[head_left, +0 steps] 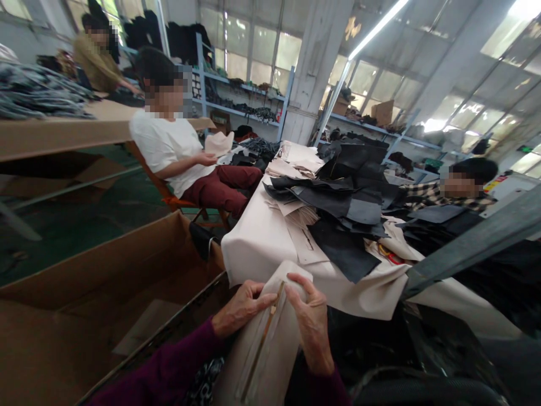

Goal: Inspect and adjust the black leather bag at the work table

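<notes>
Watching from here, I see both bare hands closed on a long pale panel (281, 352) held over the lap, just short of the table (249, 248). The left hand (240, 310) pinches its left side, thumb close to the brass-coloured zipper pull (274, 308); the right hand (313, 318) grips the right side, thumb and forefinger near the zipper's far end. As for progress, the zipper (262, 341) already lies lengthwise in the panel and looks shut for most of its run, though I can't tell whether it is fixed down. My guess is that this one piece is partway through, with plenty left if the pale pieces (300, 155) and black pieces (329, 197) heaped on the table count

For moving, the table's near edge, with its cover hanging down, sits right beyond the panel's tip; whether they touch, I can't say. A slanting metal bar (473, 242) bounds the right. The freest room looks to be leftward, over the open cardboard box (114, 262), whose near rim runs beside the left forearm
</notes>
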`<state>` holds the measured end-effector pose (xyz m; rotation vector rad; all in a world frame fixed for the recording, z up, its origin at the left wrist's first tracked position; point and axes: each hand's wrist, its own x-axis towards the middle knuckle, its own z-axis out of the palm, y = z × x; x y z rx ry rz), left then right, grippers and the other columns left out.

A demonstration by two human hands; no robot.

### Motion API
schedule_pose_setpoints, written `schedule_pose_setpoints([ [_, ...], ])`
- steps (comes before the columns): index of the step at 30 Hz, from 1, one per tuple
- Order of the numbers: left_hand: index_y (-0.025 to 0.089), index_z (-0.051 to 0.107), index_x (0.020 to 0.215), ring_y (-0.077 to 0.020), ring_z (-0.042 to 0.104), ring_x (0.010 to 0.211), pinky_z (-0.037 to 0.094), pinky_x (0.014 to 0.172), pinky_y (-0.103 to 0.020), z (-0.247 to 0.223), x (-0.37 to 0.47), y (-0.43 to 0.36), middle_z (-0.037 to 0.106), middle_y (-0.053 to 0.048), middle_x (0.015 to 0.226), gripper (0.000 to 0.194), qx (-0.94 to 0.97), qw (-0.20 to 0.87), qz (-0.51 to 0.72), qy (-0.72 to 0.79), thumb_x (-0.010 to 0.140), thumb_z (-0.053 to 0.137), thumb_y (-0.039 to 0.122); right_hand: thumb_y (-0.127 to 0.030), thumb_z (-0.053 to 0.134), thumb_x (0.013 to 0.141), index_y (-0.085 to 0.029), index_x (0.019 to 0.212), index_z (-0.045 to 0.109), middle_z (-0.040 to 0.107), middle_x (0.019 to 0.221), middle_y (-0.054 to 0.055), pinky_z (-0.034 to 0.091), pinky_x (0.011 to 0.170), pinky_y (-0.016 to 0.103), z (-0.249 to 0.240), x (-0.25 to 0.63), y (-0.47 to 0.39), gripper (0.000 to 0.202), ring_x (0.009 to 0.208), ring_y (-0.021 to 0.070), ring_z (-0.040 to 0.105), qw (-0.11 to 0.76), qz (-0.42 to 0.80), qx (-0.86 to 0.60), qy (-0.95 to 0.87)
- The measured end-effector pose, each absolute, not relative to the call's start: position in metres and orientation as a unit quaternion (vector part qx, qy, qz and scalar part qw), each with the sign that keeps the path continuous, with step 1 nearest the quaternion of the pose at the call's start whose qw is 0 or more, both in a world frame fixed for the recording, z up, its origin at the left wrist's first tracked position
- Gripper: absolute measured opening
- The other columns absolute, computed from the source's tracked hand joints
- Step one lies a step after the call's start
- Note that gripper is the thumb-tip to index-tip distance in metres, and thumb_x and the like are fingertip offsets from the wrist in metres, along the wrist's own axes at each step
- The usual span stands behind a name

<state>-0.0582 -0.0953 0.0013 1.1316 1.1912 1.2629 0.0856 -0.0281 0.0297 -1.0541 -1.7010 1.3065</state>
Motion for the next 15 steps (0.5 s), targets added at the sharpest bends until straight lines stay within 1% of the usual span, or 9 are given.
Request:
schedule_pose_setpoints([
  [1, 0.008, 0.062, 0.080, -0.0096, 0.042, 0.057, 0.032, 0.052, -0.019, 0.001, -0.059, -0.099, 0.053, -0.002, 0.067, 0.042, 0.470, 0.519, 0.523, 0.486, 0.076, 0.055, 0.049, -0.043, 0.062, 0.072, -0.016, 0.097, 0.063, 0.063, 0.082, 0.002, 0.045, 0.066, 0.024, 0.029, 0.085, -0.030, 0.036, 0.074, 0.0168, 0.057, 0.367, 0.507, -0.413, -0.662],
  [3, 0.010, 0.062, 0.085, -0.0105, 0.045, 0.059, 0.036, 0.055, -0.019, -0.002, -0.060, -0.107, 0.055, -0.002, 0.072, 0.042, 0.477, 0.553, 0.508, 0.456, 0.073, 0.058, 0.050, -0.044, 0.063, 0.071, -0.017, 0.099, 0.062, 0.063, 0.085, 0.002, 0.045, 0.060, 0.023, 0.028, 0.085, -0.035, 0.039, 0.071, 0.0164, 0.057, 0.375, 0.524, -0.423, -0.637],
  [5, 0.012, 0.062, 0.089, -0.0116, 0.047, 0.063, 0.039, 0.058, -0.020, -0.009, -0.063, -0.116, 0.056, -0.002, 0.076, 0.046, 0.492, 0.589, 0.478, 0.428, 0.069, 0.062, 0.053, -0.044, 0.064, 0.069, -0.018, 0.104, 0.061, 0.064, 0.088, 0.002, 0.044, 0.055, 0.022, 0.026, 0.084, -0.038, 0.043, 0.068, 0.0154, 0.057, 0.395, 0.540, -0.437, -0.601],
  [8, 0.012, 0.064, 0.089, -0.0121, 0.049, 0.064, 0.041, 0.061, -0.021, -0.024, -0.070, -0.129, 0.058, -0.002, 0.077, 0.051, 0.489, 0.616, 0.447, 0.426, 0.062, 0.065, 0.056, -0.044, 0.066, 0.068, -0.019, 0.112, 0.057, 0.065, 0.085, 0.002, 0.044, 0.052, 0.022, 0.024, 0.078, -0.037, 0.051, 0.062, 0.0148, 0.057, 0.401, 0.563, -0.442, -0.572],
  [10, 0.012, 0.066, 0.081, -0.0111, 0.049, 0.059, 0.042, 0.059, -0.021, -0.033, -0.077, -0.137, 0.058, -0.002, 0.072, 0.049, 0.453, 0.628, 0.459, 0.435, 0.061, 0.066, 0.057, -0.043, 0.066, 0.068, -0.019, 0.114, 0.056, 0.065, 0.092, 0.003, 0.045, 0.053, 0.023, 0.024, 0.069, -0.035, 0.053, 0.067, 0.0161, 0.059, 0.388, 0.563, -0.428, -0.591],
  [12, 0.010, 0.065, 0.072, -0.0092, 0.046, 0.051, 0.039, 0.051, -0.020, -0.038, -0.087, -0.144, 0.057, -0.002, 0.065, 0.048, 0.403, 0.628, 0.498, 0.440, 0.063, 0.065, 0.057, -0.042, 0.066, 0.068, -0.020, 0.113, 0.057, 0.063, 0.102, 0.004, 0.048, 0.059, 0.024, 0.025, 0.057, -0.033, 0.050, 0.077, 0.0182, 0.060, 0.371, 0.549, -0.408, -0.628],
  [13, 0.010, 0.064, 0.070, -0.0081, 0.044, 0.048, 0.035, 0.047, -0.019, -0.038, -0.095, -0.147, 0.056, -0.002, 0.062, 0.048, 0.379, 0.619, 0.524, 0.446, 0.064, 0.064, 0.058, -0.041, 0.066, 0.069, -0.020, 0.112, 0.057, 0.063, 0.104, 0.005, 0.049, 0.064, 0.025, 0.025, 0.051, -0.032, 0.049, 0.082, 0.0189, 0.060, 0.367, 0.543, -0.397, -0.643],
  [15, 0.008, 0.063, 0.072, -0.0072, 0.041, 0.045, 0.031, 0.044, -0.018, -0.038, -0.117, -0.153, 0.056, -0.004, 0.061, 0.051, 0.327, 0.583, 0.578, 0.468, 0.068, 0.060, 0.058, -0.040, 0.064, 0.071, -0.020, 0.113, 0.055, 0.063, 0.101, 0.005, 0.051, 0.070, 0.028, 0.022, 0.040, -0.031, 0.047, 0.085, 0.0194, 0.060, 0.364, 0.559, -0.371, -0.646],
])
